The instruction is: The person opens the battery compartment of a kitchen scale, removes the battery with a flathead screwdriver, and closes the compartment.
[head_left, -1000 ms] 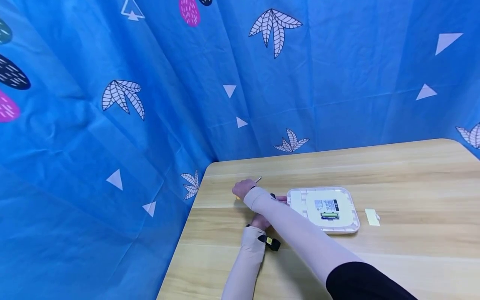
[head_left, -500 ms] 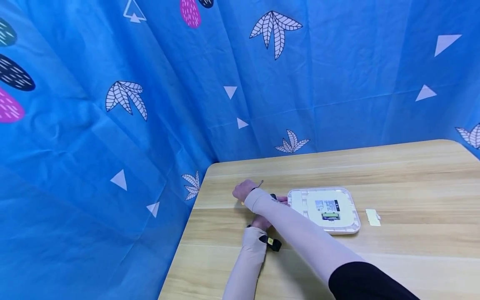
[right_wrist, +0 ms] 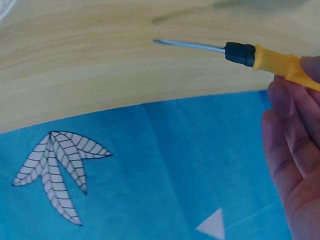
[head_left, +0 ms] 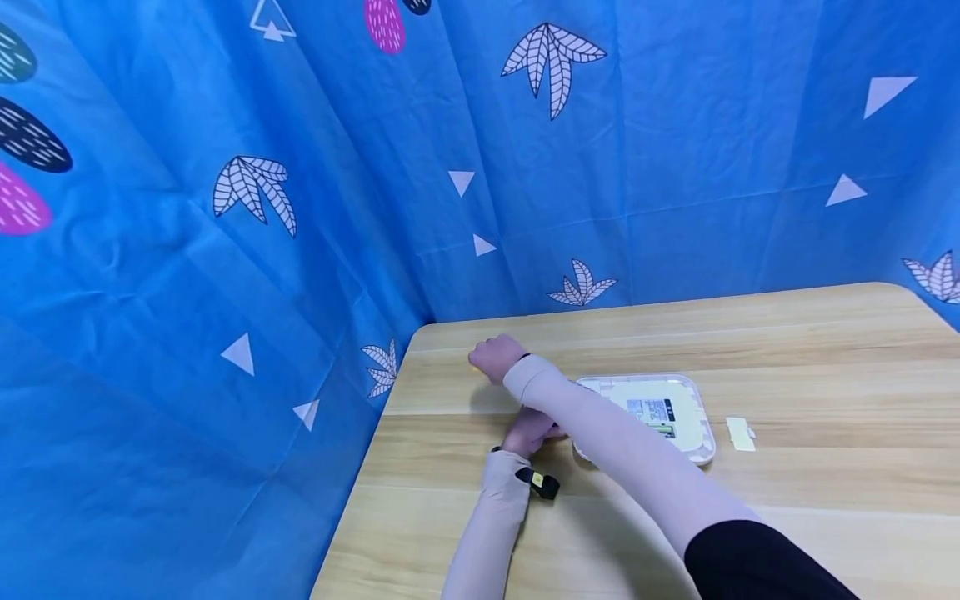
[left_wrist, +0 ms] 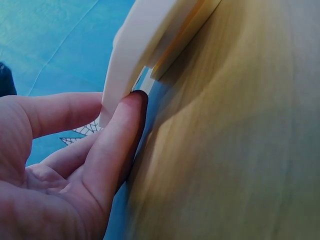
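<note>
A white square device with a label on its upturned face lies on the wooden table. My left hand pinches its left edge, which is tilted up off the wood. The left wrist view shows that edge held between my fingers. My right arm crosses over the left one. My right hand is near the table's far left corner and grips a screwdriver by its yellow handle. The thin metal shaft hovers above the table.
A small cream cover piece lies on the table just right of the device. A blue patterned curtain hangs close behind and to the left of the table, right at its edges.
My right hand has risen and moved away from me with the screwdriver. My left hand has shifted toward me and tipped the device's left edge up.
</note>
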`<state>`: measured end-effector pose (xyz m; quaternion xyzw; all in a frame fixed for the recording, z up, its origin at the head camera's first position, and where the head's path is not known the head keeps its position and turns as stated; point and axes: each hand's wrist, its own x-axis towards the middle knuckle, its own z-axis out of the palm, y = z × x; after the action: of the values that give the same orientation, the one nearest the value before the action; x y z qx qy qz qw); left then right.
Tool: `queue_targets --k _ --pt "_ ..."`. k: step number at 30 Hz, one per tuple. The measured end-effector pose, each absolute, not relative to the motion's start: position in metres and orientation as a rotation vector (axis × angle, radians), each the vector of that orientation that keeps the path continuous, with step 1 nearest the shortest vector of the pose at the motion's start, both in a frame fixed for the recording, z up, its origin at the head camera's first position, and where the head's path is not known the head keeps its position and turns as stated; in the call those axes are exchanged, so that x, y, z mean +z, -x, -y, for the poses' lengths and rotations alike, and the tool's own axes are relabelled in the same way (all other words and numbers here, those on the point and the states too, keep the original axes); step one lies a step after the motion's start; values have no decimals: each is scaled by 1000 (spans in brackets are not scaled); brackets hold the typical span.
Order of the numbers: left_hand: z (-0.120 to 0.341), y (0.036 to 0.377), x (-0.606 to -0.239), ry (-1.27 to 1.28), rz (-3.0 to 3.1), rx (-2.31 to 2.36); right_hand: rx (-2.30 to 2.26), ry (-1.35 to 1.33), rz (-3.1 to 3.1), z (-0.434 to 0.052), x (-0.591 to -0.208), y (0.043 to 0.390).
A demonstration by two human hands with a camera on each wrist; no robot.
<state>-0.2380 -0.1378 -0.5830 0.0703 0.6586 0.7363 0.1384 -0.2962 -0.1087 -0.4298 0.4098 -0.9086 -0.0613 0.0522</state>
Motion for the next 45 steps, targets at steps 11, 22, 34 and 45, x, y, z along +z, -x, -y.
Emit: queue_targets --k 11,22,34,45 --pt "122 216 -531 13 -1957 2039 281 -1176 2809 52 -404 299" --pt "119 217 -533 85 -1906 2014 694 -1112 2711 -14 -398 287" --pt "117 220 -526 96 -1925 1985 1156 -903 2655 -90 -403 261" --pt "117 222 -529 165 -1923 1966 1690 -667 2552 -146 -423 237"
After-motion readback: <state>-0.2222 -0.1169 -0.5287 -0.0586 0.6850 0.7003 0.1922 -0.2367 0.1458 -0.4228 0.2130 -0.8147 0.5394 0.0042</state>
